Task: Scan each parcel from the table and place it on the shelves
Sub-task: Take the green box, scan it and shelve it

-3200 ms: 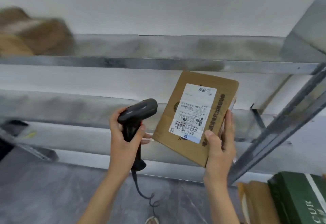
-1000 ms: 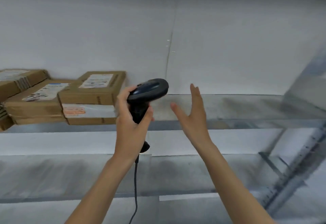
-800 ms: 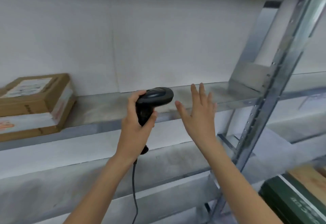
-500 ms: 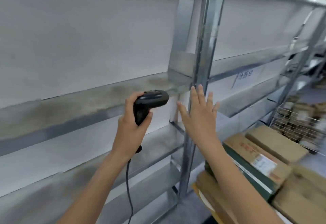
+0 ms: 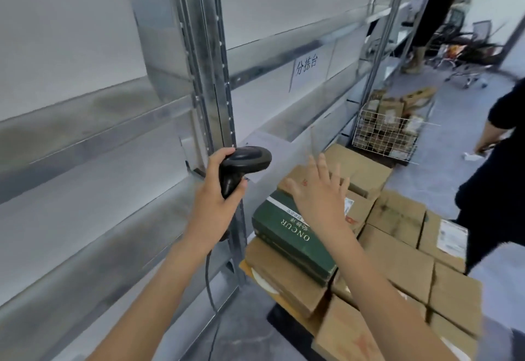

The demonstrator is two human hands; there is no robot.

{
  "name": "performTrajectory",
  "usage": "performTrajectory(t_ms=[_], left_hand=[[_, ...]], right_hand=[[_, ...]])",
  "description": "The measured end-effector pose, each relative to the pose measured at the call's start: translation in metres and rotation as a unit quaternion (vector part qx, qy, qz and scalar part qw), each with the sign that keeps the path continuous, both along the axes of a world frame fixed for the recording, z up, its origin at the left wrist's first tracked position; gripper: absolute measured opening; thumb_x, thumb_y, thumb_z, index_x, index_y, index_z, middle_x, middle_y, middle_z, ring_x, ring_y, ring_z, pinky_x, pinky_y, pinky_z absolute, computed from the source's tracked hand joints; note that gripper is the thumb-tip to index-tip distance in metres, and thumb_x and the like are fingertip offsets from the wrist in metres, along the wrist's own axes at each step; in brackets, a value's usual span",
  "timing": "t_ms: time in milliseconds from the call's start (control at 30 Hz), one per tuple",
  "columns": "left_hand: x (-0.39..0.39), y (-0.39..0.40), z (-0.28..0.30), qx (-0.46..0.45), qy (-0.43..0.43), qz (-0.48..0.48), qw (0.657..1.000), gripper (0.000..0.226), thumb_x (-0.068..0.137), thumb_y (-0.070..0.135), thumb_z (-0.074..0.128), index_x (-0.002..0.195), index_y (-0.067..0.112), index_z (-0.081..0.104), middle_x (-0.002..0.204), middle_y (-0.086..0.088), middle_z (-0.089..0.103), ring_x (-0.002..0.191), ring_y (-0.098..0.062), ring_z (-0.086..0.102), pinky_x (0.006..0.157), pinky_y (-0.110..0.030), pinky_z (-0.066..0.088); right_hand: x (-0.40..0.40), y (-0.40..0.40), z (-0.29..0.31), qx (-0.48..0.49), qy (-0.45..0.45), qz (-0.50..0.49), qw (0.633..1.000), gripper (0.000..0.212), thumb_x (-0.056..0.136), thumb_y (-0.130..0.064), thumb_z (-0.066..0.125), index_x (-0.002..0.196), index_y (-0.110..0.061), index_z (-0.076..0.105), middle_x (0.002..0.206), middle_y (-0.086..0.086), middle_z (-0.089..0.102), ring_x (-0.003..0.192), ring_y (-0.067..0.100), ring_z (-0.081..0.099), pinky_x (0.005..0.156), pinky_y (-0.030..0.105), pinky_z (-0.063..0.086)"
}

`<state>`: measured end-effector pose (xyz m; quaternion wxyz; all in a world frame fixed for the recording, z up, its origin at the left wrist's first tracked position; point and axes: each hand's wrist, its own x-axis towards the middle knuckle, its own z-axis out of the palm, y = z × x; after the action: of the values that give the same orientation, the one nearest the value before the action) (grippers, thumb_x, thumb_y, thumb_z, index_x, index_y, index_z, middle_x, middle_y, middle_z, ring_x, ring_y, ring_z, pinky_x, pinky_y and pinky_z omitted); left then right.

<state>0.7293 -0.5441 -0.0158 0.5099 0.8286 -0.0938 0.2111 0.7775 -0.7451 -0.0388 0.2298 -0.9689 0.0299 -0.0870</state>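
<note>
Btwn parcels: left hand (image 5: 213,207) grips the scanner (image 5: 244,166), right hand (image 5: 319,196) spread & empty above the green box (image 5: 287,233) w/ brown parcels (image 5: 397,261) stacked beside it — next prob. grab one, label up.

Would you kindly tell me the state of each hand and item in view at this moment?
Left hand: grips the scanner.
Scanner: held upright, cord hanging down.
Right hand: open, fingers spread, holding nothing, above the parcels.
Green box: closed, lying on top of brown parcels.
Brown parcels: closed, stacked.
Wire basket: holds parcels.
</note>
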Motion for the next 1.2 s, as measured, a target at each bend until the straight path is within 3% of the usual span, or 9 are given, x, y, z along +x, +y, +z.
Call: performTrajectory(t_ms=[133, 267, 400, 500, 633, 767, 867, 1033, 1200], left_hand=[[0.036, -0.024, -0.030, 0.013, 0.031, -0.044, 0.998, 0.063, 0.097, 0.022, 0.067, 0.128, 0.066, 0.032, 0.118, 0.044, 0.052, 0.101, 0.014, 0.057, 0.076, -0.002, 0.044], [0.063, -0.041, -0.069, 0.003, 0.080, -0.084, 0.993, 0.064, 0.097, 0.021, 0.067, 0.128, 0.066, 0.032, 0.123, 0.020, 0.058, 0.104, -0.005, 0.064, 0.082, -0.007, 0.048], [0.076, -0.048, -0.102, -0.013, 0.116, -0.106, 0.987, 0.066, 0.098, 0.020, 0.067, 0.126, 0.068, 0.032, 0.123, 0.025, 0.055, 0.105, 0.018, 0.056, 0.080, -0.001, 0.043], [0.078, -0.047, -0.124, -0.030, 0.138, -0.108, 0.984, 0.069, 0.097, 0.017, 0.068, 0.126, 0.069, 0.033, 0.124, 0.029, 0.053, 0.107, 0.021, 0.054, 0.083, -0.001, 0.043], [0.076, -0.041, -0.142, -0.049, 0.166, -0.108, 0.979, 0.071, 0.096, 0.013, 0.068, 0.127, 0.067, 0.034, 0.129, 0.024, 0.055, 0.116, -0.010, 0.064, 0.095, -0.030, 0.056], [0.074, -0.034, -0.151, -0.093, 0.190, -0.092, 0.973, 0.064, 0.096, 0.013, 0.068, 0.129, 0.060, 0.039, 0.131, 0.029, 0.053, 0.116, -0.021, 0.064, 0.095, -0.047, 0.057], [0.071, -0.031, -0.154, -0.126, 0.192, -0.079, 0.970, 0.062, 0.097, 0.013, 0.067, 0.130, 0.057, 0.040, 0.128, 0.036, 0.052, 0.117, -0.013, 0.062, 0.092, -0.053, 0.058], [0.060, -0.025, -0.160, -0.203, 0.192, -0.008, 0.960, 0.058, 0.097, 0.013, 0.066, 0.132, 0.053, 0.040, 0.135, -0.004, 0.057, 0.107, -0.044, 0.064, 0.090, -0.054, 0.058], [0.051, -0.017, -0.161, -0.284, 0.171, 0.064, 0.941, 0.058, 0.098, 0.008, 0.064, 0.128, 0.050, 0.040, 0.124, -0.028, 0.058, 0.079, -0.030, 0.067, 0.065, -0.025, 0.056]], right_hand=[[0.006, -0.019, -0.044, -0.013, 0.041, -0.019, 0.999, 0.075, 0.103, -0.056, 0.039, 0.162, -0.020, 0.010, 0.171, 0.002, -0.001, 0.155, 0.036, -0.007, 0.122, 0.057, -0.003], [0.009, -0.024, -0.089, -0.059, 0.095, -0.005, 0.994, 0.078, 0.101, -0.062, 0.036, 0.162, -0.022, 0.006, 0.170, 0.002, -0.004, 0.155, 0.035, -0.008, 0.122, 0.058, -0.003], [0.010, -0.019, -0.125, -0.084, 0.117, 0.047, 0.988, 0.080, 0.099, -0.066, 0.035, 0.162, -0.028, 0.005, 0.170, -0.003, -0.003, 0.156, 0.031, -0.009, 0.122, 0.058, -0.002], [0.011, -0.017, -0.146, -0.086, 0.138, 0.065, 0.984, 0.086, 0.094, -0.072, 0.039, 0.162, -0.032, 0.004, 0.170, -0.004, -0.005, 0.156, 0.030, -0.012, 0.123, 0.058, -0.003], [0.012, -0.017, -0.162, -0.131, 0.159, 0.070, 0.976, 0.098, 0.085, -0.081, 0.045, 0.161, -0.035, 0.003, 0.170, 0.002, -0.006, 0.155, 0.036, -0.007, 0.123, 0.057, 0.000], [0.018, -0.018, -0.162, -0.190, 0.158, 0.066, 0.967, 0.104, 0.077, -0.082, 0.053, 0.161, -0.036, 0.011, 0.167, 0.015, 0.014, 0.149, 0.041, 0.017, 0.118, 0.057, 0.014], [0.022, -0.016, -0.161, -0.229, 0.151, 0.074, 0.959, 0.110, 0.073, -0.084, 0.053, 0.161, -0.033, 0.012, 0.158, 0.019, 0.026, 0.140, 0.040, 0.028, 0.117, 0.055, 0.014], [0.020, -0.005, -0.163, -0.218, 0.167, 0.083, 0.958, 0.111, 0.075, -0.080, 0.056, 0.162, -0.033, 0.004, 0.162, 0.020, 0.016, 0.142, 0.041, 0.024, 0.116, 0.055, 0.018], [0.008, 0.007, -0.164, -0.194, 0.158, 0.078, 0.965, 0.105, 0.076, -0.079, 0.054, 0.160, -0.033, 0.011, 0.162, 0.017, 0.016, 0.141, 0.041, 0.025, 0.115, 0.055, 0.019]])
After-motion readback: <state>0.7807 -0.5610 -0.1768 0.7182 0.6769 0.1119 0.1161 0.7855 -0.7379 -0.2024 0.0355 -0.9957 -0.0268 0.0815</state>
